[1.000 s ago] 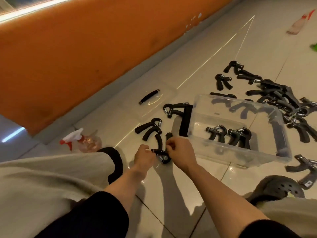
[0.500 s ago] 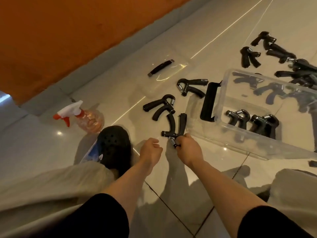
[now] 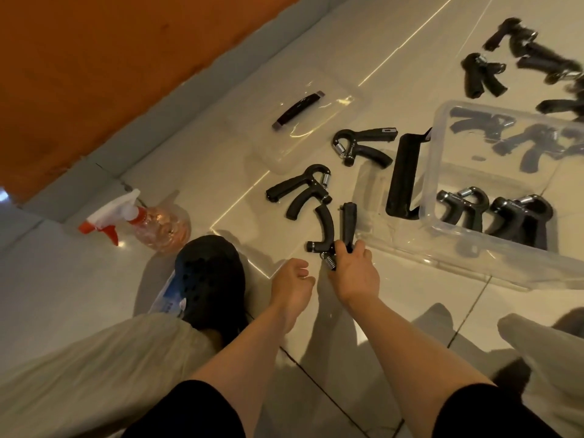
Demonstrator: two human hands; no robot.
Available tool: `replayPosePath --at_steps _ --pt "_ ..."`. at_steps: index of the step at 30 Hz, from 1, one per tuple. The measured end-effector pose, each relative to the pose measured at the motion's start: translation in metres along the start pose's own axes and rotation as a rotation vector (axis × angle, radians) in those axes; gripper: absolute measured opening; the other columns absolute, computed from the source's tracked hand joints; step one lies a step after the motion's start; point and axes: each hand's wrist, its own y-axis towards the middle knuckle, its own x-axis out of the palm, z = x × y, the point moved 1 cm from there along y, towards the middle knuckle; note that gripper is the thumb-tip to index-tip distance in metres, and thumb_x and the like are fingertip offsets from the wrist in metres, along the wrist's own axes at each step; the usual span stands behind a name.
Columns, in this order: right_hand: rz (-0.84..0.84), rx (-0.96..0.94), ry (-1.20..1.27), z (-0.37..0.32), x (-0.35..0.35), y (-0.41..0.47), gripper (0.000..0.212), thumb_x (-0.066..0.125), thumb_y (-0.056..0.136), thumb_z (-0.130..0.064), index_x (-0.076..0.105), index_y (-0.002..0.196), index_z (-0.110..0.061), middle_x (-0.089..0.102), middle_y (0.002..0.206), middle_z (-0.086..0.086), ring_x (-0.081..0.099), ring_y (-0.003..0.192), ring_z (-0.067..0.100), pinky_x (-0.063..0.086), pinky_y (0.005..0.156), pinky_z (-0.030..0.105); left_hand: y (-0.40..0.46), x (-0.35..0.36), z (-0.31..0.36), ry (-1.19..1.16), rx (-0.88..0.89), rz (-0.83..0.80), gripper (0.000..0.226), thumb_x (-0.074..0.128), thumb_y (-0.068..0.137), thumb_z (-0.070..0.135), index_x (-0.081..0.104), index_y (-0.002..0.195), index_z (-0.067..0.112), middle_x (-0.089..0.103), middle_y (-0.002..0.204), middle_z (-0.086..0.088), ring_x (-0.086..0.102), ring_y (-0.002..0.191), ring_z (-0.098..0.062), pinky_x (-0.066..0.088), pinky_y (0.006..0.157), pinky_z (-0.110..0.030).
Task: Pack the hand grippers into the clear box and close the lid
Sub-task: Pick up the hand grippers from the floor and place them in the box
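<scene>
My right hand (image 3: 354, 273) grips the spring end of a black hand gripper (image 3: 328, 229) lying on the floor tiles, its two handles pointing away from me. My left hand (image 3: 292, 279) is curled beside it, holding nothing. Two more grippers (image 3: 297, 191) (image 3: 363, 147) lie just beyond. The clear box (image 3: 474, 245) stands open at the right with two grippers (image 3: 493, 213) inside. Its clear lid (image 3: 303, 128) with a black handle lies flat farther back. Several more grippers (image 3: 483, 74) are scattered behind the box.
A spray bottle (image 3: 148, 222) with a red and white trigger lies at the left by my black shoe (image 3: 211, 279). An orange wall (image 3: 110, 58) with a grey skirting runs along the back. A black latch (image 3: 404, 175) hangs on the box's left end.
The view has swung down and left, so the box sits farther right. My left hand has let go of the gripper and pulled back slightly; my right hand still holds it.
</scene>
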Motion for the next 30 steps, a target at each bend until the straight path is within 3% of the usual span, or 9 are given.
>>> replayPosePath --at_steps 7,9,11,14,18,22,24,26,30 --pt "0.006 -0.073 0.143 0.002 -0.007 -0.013 0.048 0.058 0.091 -0.030 0.038 0.133 -0.017 0.046 0.116 0.013 0.051 0.104 0.029 0.051 0.082 0.035 -0.005 -0.003 0.006 -0.027 0.013 0.046 0.027 0.058 0.090 0.008 0.054 0.116 0.013 0.056 0.109 -0.002 0.055 0.100 -0.018 0.048 0.090 -0.028" --pt "0.032 -0.112 0.231 -0.003 -0.016 -0.020 0.052 0.060 0.090 -0.035 0.038 0.134 -0.019 0.046 0.114 0.012 0.054 0.101 0.028 0.051 0.083 0.033 -0.008 -0.004 0.010 -0.087 0.028 0.035 0.013 0.060 0.091 0.016 0.058 0.104 0.013 0.059 0.100 0.000 0.056 0.101 -0.020 0.047 0.094 -0.031" --pt "0.063 -0.163 0.295 -0.011 -0.027 -0.028 0.057 0.063 0.087 -0.037 0.037 0.136 -0.020 0.045 0.114 0.009 0.056 0.098 0.025 0.051 0.083 0.031 -0.013 -0.007 0.020 -0.179 0.061 0.008 0.005 0.060 0.091 0.017 0.063 0.093 0.014 0.065 0.091 -0.002 0.062 0.098 -0.023 0.050 0.089 -0.031" --pt "0.115 -0.245 0.365 -0.021 -0.045 -0.040 0.060 0.067 0.083 -0.041 0.040 0.133 -0.024 0.044 0.110 0.004 0.056 0.089 0.018 0.051 0.078 0.026 -0.026 -0.015 0.039 -0.278 0.130 0.001 0.010 0.060 0.090 0.008 0.065 0.095 0.015 0.070 0.086 0.002 0.067 0.086 -0.015 0.052 0.069 -0.018" --pt "0.168 -0.360 0.389 -0.028 -0.079 -0.056 0.053 0.065 0.081 -0.048 0.047 0.127 -0.026 0.052 0.108 -0.001 0.052 0.086 0.011 0.047 0.075 0.020 -0.049 -0.036 0.062 -0.307 0.256 0.015 0.017 0.058 0.090 0.004 0.066 0.104 0.010 0.071 0.096 -0.005 0.068 0.092 -0.017 0.055 0.076 -0.024" --pt "0.411 -0.477 0.240 -0.029 -0.128 -0.073 0.050 0.064 0.087 -0.031 0.048 0.132 -0.017 0.055 0.116 0.005 0.058 0.094 0.016 0.051 0.073 0.023 -0.073 -0.057 0.095 -0.116 0.415 -0.027 0.017 0.051 0.094 0.008 0.066 0.103 0.011 0.068 0.098 -0.010 0.066 0.092 -0.018 0.053 0.081 -0.026" --pt "0.528 -0.474 0.146 -0.025 -0.154 -0.077 0.059 0.073 0.079 -0.016 0.048 0.132 -0.013 0.055 0.122 0.012 0.060 0.098 0.024 0.057 0.073 0.031 -0.087 -0.064 0.119 0.058 0.485 -0.060 0.015 0.051 0.094 0.008 0.064 0.100 0.012 0.066 0.101 -0.010 0.063 0.096 -0.021 0.050 0.089 -0.032" --pt "0.552 -0.464 -0.005 -0.017 -0.179 -0.080 0.062 0.078 0.071 -0.011 0.052 0.127 -0.013 0.057 0.123 0.013 0.059 0.099 0.026 0.056 0.073 0.036 -0.102 -0.064 0.144 0.270 0.591 -0.123 0.016 0.051 0.094 0.008 0.064 0.097 0.016 0.066 0.097 -0.011 0.062 0.093 -0.022 0.049 0.085 -0.034" --pt "0.556 -0.397 -0.165 0.010 -0.223 -0.090 0.028 0.069 0.075 -0.011 0.065 0.103 -0.014 0.066 0.097 0.006 0.055 0.088 0.025 0.041 0.064 0.032 -0.134 -0.047 0.187 0.476 0.745 -0.193 0.017 0.049 0.095 0.010 0.066 0.099 0.012 0.065 0.097 -0.014 0.062 0.093 -0.030 0.051 0.079 -0.036"
